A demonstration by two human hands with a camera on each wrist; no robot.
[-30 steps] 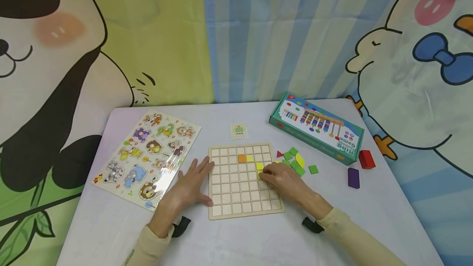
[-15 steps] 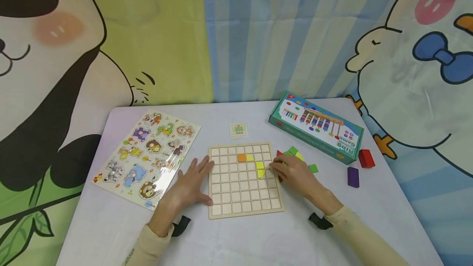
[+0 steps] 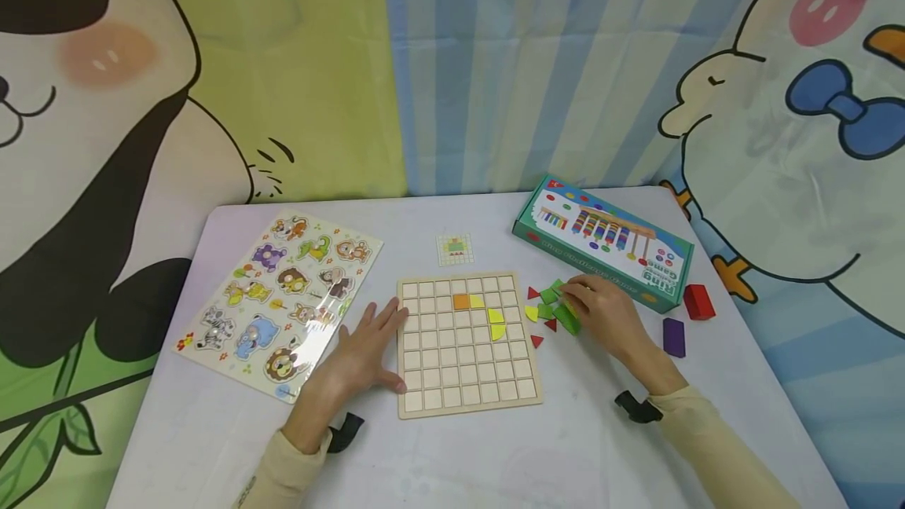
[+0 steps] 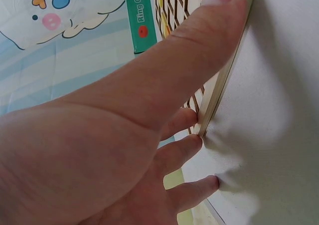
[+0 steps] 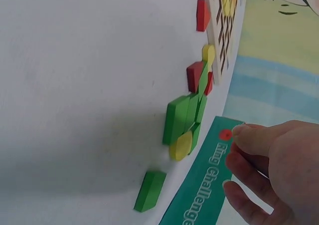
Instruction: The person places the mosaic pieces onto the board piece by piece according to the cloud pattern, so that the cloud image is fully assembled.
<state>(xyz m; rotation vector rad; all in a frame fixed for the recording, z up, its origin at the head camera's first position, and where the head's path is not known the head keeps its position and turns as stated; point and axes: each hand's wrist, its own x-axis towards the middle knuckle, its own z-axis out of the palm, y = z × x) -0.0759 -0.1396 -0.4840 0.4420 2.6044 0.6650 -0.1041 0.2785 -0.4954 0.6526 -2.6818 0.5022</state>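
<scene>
A wooden grid board [image 3: 467, 383] lies mid-table with an orange square [image 3: 461, 302] and yellow pieces [image 3: 497, 324] set in its upper cells. My left hand [image 3: 364, 352] rests flat on the table, fingers straight against the board's left edge [image 4: 219, 85]. My right hand [image 3: 594, 303] hovers over a pile of green pieces [image 3: 558, 313] right of the board. In the right wrist view its fingers [image 5: 249, 157] are loosely curled above the green pieces [image 5: 182, 117] and hold nothing. Red triangles [image 3: 537, 341] and a small yellow piece [image 3: 531, 313] lie between pile and board.
A teal game box [image 3: 604, 242] sits behind the pile, with a red block [image 3: 698, 302] and a purple block [image 3: 674, 336] to its right. An animal puzzle [image 3: 283, 301] lies at the left and a small pattern card [image 3: 456, 250] behind the board. Cartoon curtains surround the table.
My right hand left the board, where yellow pieces now lie uncovered, and moved right to the green pile. My left hand stayed put.
</scene>
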